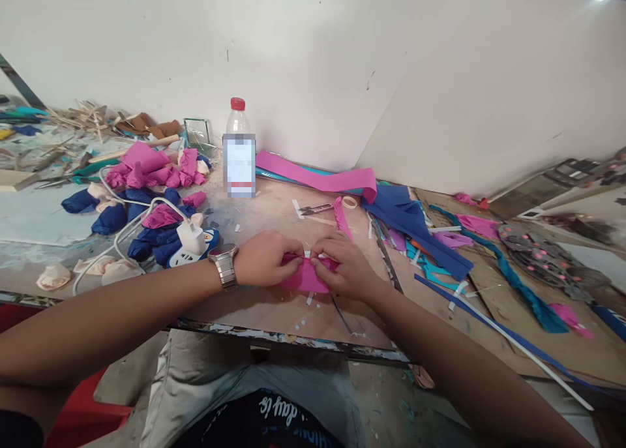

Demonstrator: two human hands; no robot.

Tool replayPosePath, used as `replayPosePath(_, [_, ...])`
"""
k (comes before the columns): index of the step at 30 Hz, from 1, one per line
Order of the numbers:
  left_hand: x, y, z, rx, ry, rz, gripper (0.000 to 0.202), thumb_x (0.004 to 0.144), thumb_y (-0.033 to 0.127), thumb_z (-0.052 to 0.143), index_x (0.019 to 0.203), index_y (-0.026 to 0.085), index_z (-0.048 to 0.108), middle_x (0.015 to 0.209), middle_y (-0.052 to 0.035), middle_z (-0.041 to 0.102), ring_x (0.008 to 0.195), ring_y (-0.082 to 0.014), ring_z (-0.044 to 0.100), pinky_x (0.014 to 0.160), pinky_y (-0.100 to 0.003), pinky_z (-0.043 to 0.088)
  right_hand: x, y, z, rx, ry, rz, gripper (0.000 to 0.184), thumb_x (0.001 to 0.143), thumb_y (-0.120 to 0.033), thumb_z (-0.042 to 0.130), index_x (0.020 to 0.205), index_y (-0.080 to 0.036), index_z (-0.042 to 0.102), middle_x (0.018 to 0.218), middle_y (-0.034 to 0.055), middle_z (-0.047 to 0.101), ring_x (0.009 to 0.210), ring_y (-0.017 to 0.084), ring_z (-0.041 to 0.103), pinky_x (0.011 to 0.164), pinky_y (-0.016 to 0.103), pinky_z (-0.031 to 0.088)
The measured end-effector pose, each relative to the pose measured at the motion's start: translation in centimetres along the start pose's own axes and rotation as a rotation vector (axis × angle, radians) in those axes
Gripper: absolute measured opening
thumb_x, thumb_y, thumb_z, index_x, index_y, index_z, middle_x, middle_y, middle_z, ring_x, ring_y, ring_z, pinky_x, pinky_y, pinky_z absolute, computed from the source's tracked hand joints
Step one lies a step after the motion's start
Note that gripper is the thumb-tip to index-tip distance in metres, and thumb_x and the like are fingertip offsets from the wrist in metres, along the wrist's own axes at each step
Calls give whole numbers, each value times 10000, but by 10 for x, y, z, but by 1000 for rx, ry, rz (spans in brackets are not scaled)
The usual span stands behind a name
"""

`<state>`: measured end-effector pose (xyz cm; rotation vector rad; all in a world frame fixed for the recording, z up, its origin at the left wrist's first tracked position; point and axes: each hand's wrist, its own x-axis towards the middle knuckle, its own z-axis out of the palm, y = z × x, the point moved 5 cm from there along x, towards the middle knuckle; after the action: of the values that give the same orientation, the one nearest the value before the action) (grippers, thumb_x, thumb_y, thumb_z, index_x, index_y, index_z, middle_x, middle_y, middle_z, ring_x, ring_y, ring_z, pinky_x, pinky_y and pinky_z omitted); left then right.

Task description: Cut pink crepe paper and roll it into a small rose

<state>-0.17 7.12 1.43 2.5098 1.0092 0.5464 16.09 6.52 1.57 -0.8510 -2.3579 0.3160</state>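
Observation:
My left hand (pixel 271 257), with a metal watch (pixel 225 265) on its wrist, pinches the upper edge of a small piece of pink crepe paper (pixel 309 281). Close beside it, my right hand (pixel 345 267) pinches the same edge with thumb and forefinger. The paper hangs below the fingertips, just over the tabletop (pixel 293 317). Beyond my hands lie thread snips (pixel 317 209), a pale ring (pixel 349 203) like a tape roll, and a narrow gathered pink strip (pixel 342 218).
Bundled pink (pixel 151 167) and blue pieces (pixel 110 218) lie left, with a white cable (pixel 117 242) and a plug (pixel 192 238) in a power strip (pixel 210 242). A red-capped bottle (pixel 238 119) stands behind a phone (pixel 239 167). Pink (pixel 317 177) and blue strips (pixel 415 226) lie right.

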Motion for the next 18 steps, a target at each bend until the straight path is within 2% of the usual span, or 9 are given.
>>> replayPosePath(5, [0,-2,1,5,-15,-20,237,920,285,536,896,199,756,750,-28,737,657,-161,597,621,-287,316,0,-1,0,54,-32,36,50,893,-203,645,906,-200,693,849,46,723,836,208,630,801,370,461])
replayPosePath(12, [2,-2,2,-35,-107,-35,296,955,301,504,820,173,734,706,-28,708,609,-137,538,589,-278,291,1,2,-3,27,-24,3,58,912,-220,659,873,-204,699,824,40,732,812,201,642,811,375,473])
replayPosePath(18, [3,-6,5,-58,-125,-43,296,962,306,505,820,169,725,720,-34,706,618,-139,520,586,-276,278,2,3,-3,-13,-70,-20,77,930,-265,671,928,-217,732,865,53,755,861,216,662,812,373,501])
